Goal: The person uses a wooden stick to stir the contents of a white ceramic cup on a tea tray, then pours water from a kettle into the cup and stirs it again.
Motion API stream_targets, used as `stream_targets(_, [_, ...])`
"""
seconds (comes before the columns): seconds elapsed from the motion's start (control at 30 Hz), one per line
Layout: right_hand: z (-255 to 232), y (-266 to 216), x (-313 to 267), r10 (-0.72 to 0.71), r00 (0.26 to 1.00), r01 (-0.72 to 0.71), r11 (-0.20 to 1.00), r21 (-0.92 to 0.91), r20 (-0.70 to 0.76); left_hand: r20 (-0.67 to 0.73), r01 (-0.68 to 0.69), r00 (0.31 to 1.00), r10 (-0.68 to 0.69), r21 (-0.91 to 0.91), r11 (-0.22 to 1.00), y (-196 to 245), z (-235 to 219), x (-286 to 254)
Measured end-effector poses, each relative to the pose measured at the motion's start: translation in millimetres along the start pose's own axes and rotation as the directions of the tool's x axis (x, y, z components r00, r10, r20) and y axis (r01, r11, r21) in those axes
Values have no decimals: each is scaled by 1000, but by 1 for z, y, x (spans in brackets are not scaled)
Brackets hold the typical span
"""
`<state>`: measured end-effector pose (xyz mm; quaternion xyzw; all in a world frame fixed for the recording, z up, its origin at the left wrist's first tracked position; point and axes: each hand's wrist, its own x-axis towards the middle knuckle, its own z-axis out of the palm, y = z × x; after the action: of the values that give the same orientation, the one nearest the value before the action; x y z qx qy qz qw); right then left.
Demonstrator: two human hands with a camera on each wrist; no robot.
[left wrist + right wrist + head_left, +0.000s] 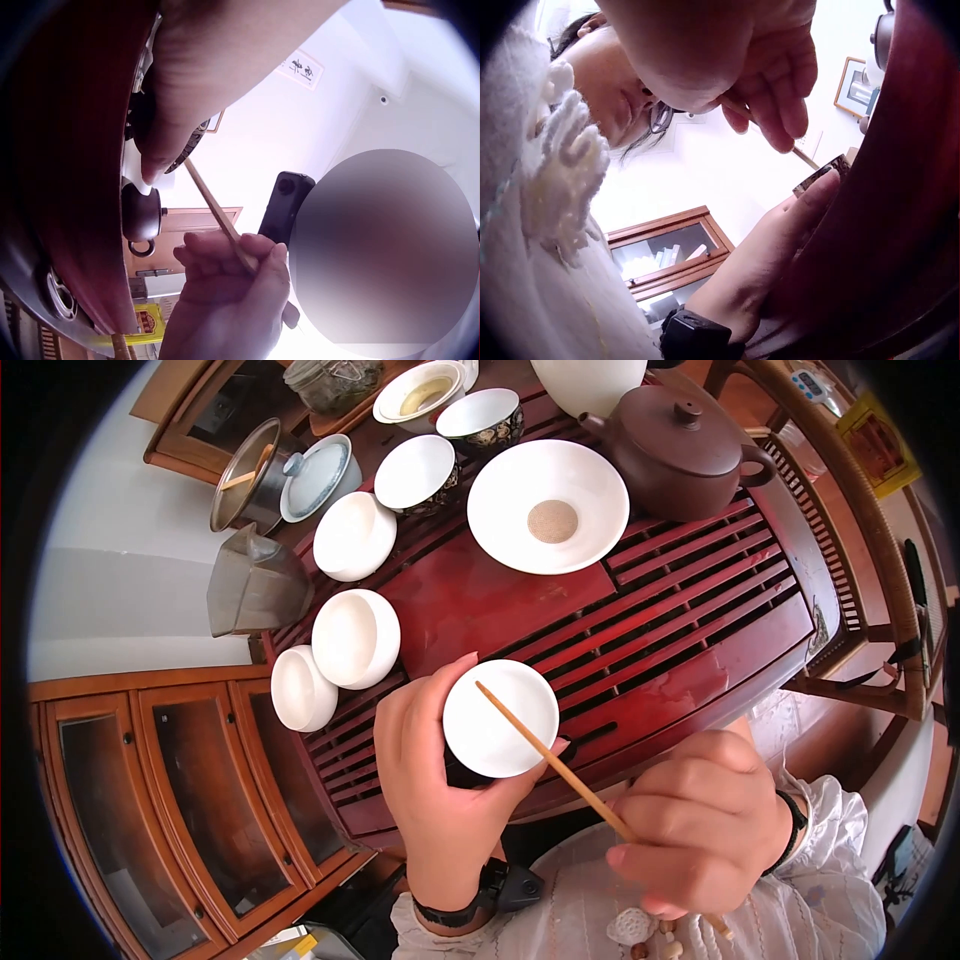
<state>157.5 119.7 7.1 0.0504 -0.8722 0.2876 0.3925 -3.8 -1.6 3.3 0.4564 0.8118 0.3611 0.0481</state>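
My left hand (425, 790) grips a small cup (480, 735), thumb and fingers curled round its sides. White inside, the cup shows a dark patterned outer wall (820, 178) in the right wrist view. A thin wooden stick (570, 774) is held in my right hand (690, 820), its fingers curled round it. The stick slants up to the left, and its tip overlaps the cup's white inside in the head view. From the left wrist, the same stick (206, 192) runs between the right hand's fingers and the cup.
On the red slatted tea tray (470, 610) stand a white bowl with a brownish round patch (500, 510), a brown teapot (670, 455) and several white-lined cups. A glass pitcher (255, 585) and a lidded bowl (320, 480) stand left. A wooden cabinet (210, 790) is beside the tray.
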Motion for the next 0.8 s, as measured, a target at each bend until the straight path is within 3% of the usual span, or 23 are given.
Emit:
stream_targets(0.17, [-2,2,-1,-67,992,60,996,70,105,-11,20,1000,-21,-30,999,-2,0,-1])
stream_targets(0.37, [0,-2,-5,27,1000,-28,999,-37,-12,-26,10,1000,-11,-58,998,-2,2,-2])
stream_targets(0.43, [-4,2,-4,6,995,-11,999,53,97,-23,26,999,-28,-95,995,-5,3,-4])
stream_targets(0.57, [0,0,-6,-15,991,9,999,45,134,-27,53,998,-60,-190,980,-6,5,-5])
stream_targets(0.8, [2,-1,-8,-18,986,11,999,45,168,28,19,1000,-15,-176,984,-4,1,-3])
